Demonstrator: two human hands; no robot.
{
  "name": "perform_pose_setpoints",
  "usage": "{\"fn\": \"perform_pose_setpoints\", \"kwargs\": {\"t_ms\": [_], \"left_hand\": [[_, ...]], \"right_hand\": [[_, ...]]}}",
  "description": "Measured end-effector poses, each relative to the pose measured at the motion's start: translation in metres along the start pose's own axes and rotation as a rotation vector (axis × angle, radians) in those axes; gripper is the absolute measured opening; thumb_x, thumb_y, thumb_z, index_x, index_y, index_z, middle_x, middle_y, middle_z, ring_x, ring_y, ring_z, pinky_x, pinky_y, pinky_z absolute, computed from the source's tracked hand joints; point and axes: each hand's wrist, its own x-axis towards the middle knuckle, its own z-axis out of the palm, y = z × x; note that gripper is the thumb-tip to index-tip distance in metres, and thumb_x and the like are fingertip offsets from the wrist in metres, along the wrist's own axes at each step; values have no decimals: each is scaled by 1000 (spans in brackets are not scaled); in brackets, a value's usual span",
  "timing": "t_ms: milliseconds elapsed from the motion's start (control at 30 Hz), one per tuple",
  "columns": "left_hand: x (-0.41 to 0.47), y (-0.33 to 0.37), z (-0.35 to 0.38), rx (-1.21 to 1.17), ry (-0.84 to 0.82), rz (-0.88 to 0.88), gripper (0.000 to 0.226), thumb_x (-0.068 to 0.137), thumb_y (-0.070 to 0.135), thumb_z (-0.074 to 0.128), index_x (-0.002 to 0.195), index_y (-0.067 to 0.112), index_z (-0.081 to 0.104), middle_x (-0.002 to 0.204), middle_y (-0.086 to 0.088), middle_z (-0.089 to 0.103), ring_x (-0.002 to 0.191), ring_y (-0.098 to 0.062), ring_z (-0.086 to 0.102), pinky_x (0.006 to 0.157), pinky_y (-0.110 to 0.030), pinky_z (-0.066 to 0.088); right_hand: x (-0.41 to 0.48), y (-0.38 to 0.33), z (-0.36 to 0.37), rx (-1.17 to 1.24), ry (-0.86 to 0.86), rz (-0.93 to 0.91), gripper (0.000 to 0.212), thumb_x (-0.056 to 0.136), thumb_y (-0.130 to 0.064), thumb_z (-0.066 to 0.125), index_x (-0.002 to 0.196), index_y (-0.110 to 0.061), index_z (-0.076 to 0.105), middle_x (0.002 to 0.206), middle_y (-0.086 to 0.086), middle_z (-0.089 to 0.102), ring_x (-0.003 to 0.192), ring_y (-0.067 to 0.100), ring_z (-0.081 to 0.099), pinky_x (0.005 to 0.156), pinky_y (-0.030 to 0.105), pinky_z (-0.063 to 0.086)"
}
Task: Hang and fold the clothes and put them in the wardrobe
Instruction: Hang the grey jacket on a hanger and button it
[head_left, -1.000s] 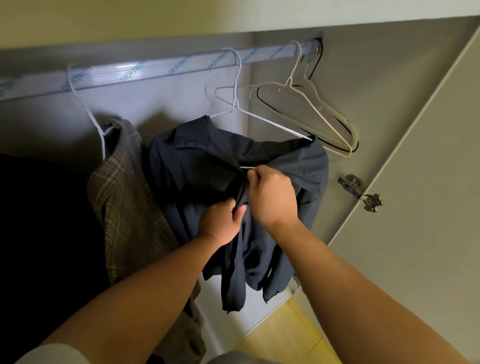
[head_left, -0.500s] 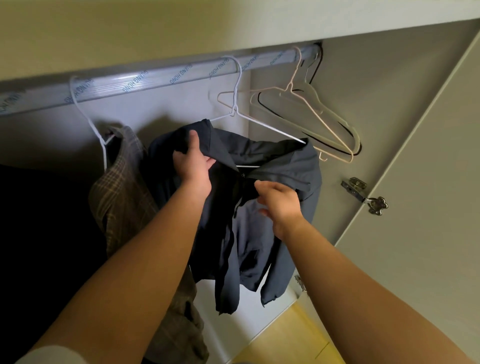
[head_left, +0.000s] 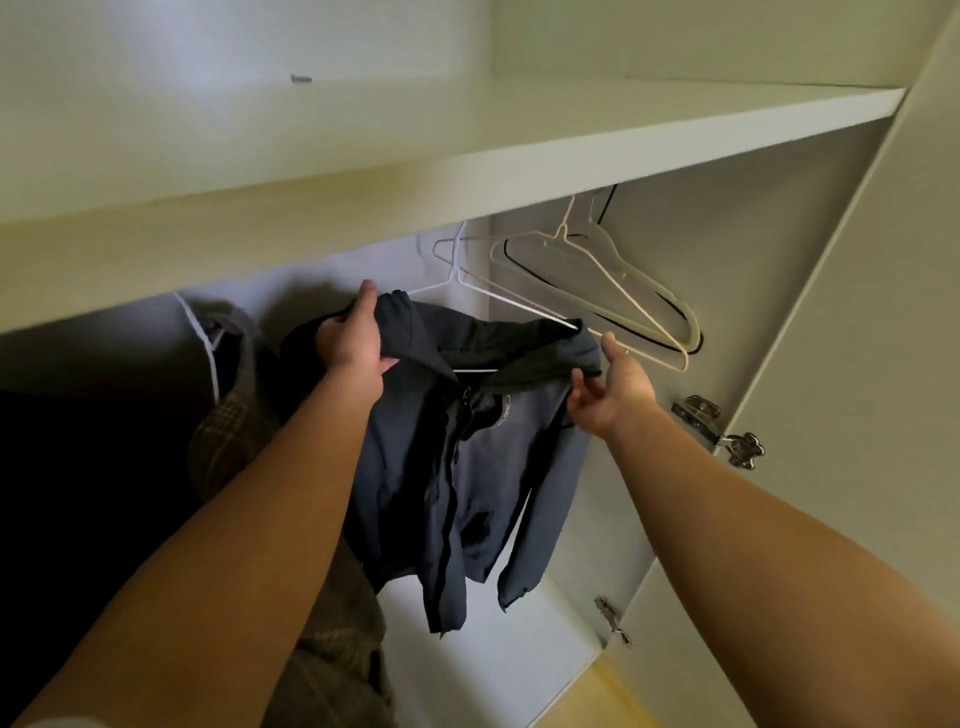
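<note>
A dark navy jacket (head_left: 467, 467) hangs on a white wire hanger (head_left: 498, 291) inside the wardrobe. My left hand (head_left: 350, 338) grips the jacket's left shoulder near the collar. My right hand (head_left: 608, 389) pinches the edge of the right shoulder, where the hanger's arm pokes out. To the left hangs a brown plaid garment (head_left: 234, 431) on another white hanger (head_left: 200, 338). The rail is hidden behind the shelf edge.
Several bare hangers (head_left: 613, 291) hang at the right end, by the wardrobe's side wall. A thick white shelf (head_left: 467, 171) runs overhead. The open door (head_left: 857, 364) with metal hinges (head_left: 727, 431) stands at the right. Something dark fills the far left.
My left hand moved from the jacket's front up to its left shoulder. My right hand moved from the front out to the right shoulder. The view tilted up, hiding the rail.
</note>
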Motion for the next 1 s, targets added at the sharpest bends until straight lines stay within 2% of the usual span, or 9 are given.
{"fn": "perform_pose_setpoints", "kwargs": {"t_ms": [133,233,367,500,633,700,833,933,1000], "left_hand": [[9,6,4,153,-9,41,30,80,39,82,91,18,63,89,6,64,76,-10,61,46,-25,53],[15,10,2,260,-10,90,23,80,34,82,80,22,62,86,7,63,80,-15,61,58,-29,54],[20,14,6,431,39,285,21,80,29,78,69,23,61,74,10,64,81,-21,65,78,-34,56],[14,21,21,462,23,373,26,83,24,73,64,20,57,69,4,63,76,-26,64,76,-32,54],[1,24,37,525,12,487,25,83,25,70,66,12,57,87,-14,72,93,-36,68,81,-38,55],[-6,24,44,552,13,521,28,81,25,68,60,14,53,72,-6,66,74,-29,65,67,-31,50],[-14,16,48,585,6,506,33,77,25,70,52,16,50,49,7,53,47,-10,47,52,-23,38],[-18,6,44,542,-25,494,26,78,32,73,64,19,57,59,9,58,60,-15,58,62,-27,48],[-20,-1,40,497,-42,517,24,80,39,73,73,20,62,68,8,61,73,-22,64,69,-30,50]], "right_hand": [[3,-8,3,-69,12,115,40,84,-51,74,85,-13,64,48,6,64,33,21,60,34,31,48],[10,-13,4,-135,47,122,36,84,-50,74,96,-16,69,69,9,74,56,27,72,46,36,56],[13,-23,18,-206,10,35,26,89,-38,71,105,-19,72,100,9,76,88,28,74,87,47,58],[5,-33,49,-556,-27,-322,7,90,-17,62,89,-11,67,93,13,72,79,23,66,74,38,59],[-9,-34,78,-1012,-83,-742,27,90,-20,57,64,-18,49,67,1,53,77,25,54,71,37,48],[-14,-31,88,-1099,-131,-844,32,91,-23,58,63,-19,43,65,-1,49,74,25,51,67,33,42],[-23,-17,101,-984,-299,-802,15,96,-29,56,85,-20,58,80,0,59,76,19,53,66,29,44],[-26,-5,100,-908,-394,-652,30,101,-35,50,108,-14,69,95,7,69,85,16,59,76,32,51],[-22,0,94,-809,-352,-638,29,101,-34,51,103,-17,74,98,4,72,93,18,64,89,37,53]]}}
